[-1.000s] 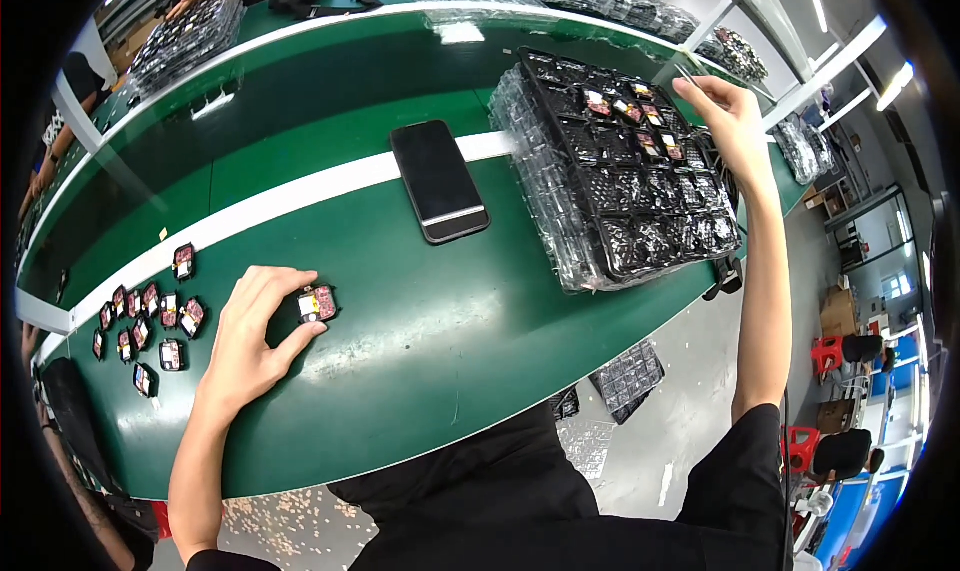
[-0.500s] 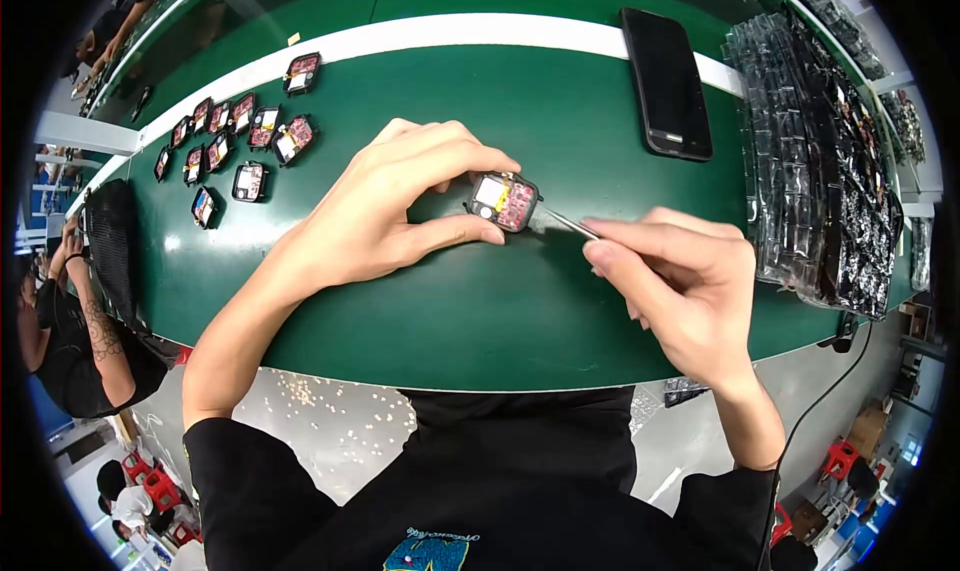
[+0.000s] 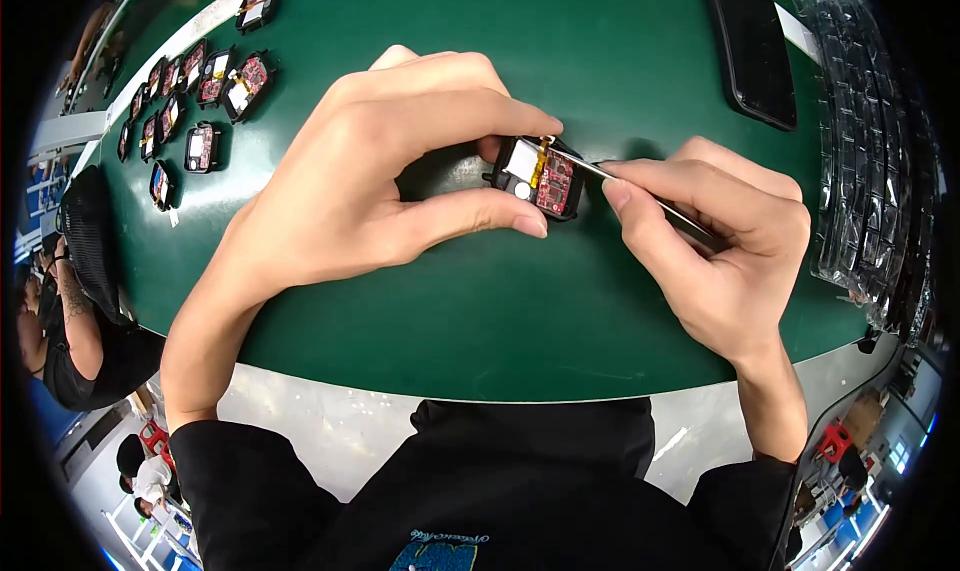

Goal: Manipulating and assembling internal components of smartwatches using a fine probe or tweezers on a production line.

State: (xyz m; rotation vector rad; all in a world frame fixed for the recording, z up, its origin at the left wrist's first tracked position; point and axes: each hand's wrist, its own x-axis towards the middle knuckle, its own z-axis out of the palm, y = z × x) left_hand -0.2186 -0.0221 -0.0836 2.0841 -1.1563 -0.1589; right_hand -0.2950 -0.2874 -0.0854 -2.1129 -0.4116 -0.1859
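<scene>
In my left hand (image 3: 370,171) is a small open black electronic device case (image 3: 572,207), pinched by its left side between thumb and fingers. Inside it are a red circuit board, a white block, a round silver part and a yellow strip. My right hand (image 3: 720,231) is closed around slim metal tweezers (image 3: 592,170), slanting down to the right from the case. Their tip reaches the top of the case, beside the yellow strip and close to my left index fingertip. Whether the tip grips anything is too small to tell.
Several similar open cases (image 3: 203,148) lie on the green table (image 3: 480,331) at the far left. A black phone (image 3: 755,56) lies far right, with stacked clear plastic trays (image 3: 865,161) beyond it. A black mesh bag (image 3: 95,241) and another person's arm (image 3: 75,311) are at the left edge.
The tweezers' tip has moved from the right edge of the case to its top, by the yellow strip. The view has shifted closer, and both hands appear larger.
</scene>
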